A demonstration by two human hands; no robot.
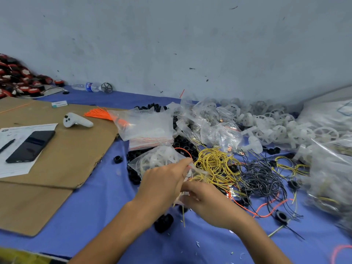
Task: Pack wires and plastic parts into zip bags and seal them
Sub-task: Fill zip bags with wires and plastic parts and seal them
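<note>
Clear zip bag in left grip — yellow wires in right grip.

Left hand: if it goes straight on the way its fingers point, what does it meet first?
Likely the yellow wire tangle, just up and right of the left hand. The black rings lie close beside that line, and depth is unclear.
</note>
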